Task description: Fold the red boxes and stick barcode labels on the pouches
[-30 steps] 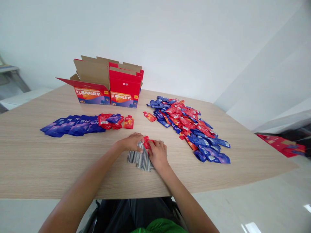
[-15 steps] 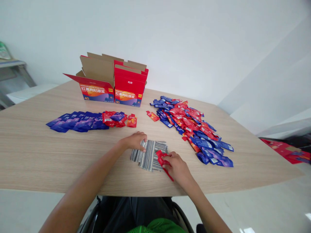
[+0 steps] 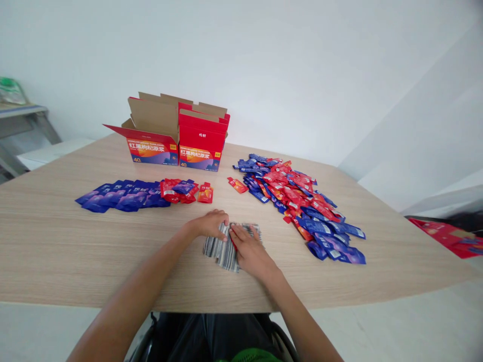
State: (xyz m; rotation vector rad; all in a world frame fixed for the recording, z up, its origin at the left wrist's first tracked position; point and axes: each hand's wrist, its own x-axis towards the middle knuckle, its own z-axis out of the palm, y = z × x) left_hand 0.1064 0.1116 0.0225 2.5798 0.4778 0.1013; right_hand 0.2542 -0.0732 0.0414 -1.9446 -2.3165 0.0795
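Note:
A grey striped cloth lies on the wooden table near its front edge. My left hand rests on the cloth's left end, its fingers curled down over the edge. My right hand lies flat on the cloth's right part with fingers stretched toward the left hand. A thin red sliver of a sachet shows at its fingers; the rest is hidden under the hand. The two hands nearly touch.
A big loose pile of red and blue sachets spreads to the right. One red sachet lies apart. A row of blue sachets ending in red ones lies on the left. Two open red boxes stand behind.
My right hand, which held a red sachet at the cloth's right edge, has moved left and up onto the cloth and now covers the sachet. The left hand stays on the cloth.

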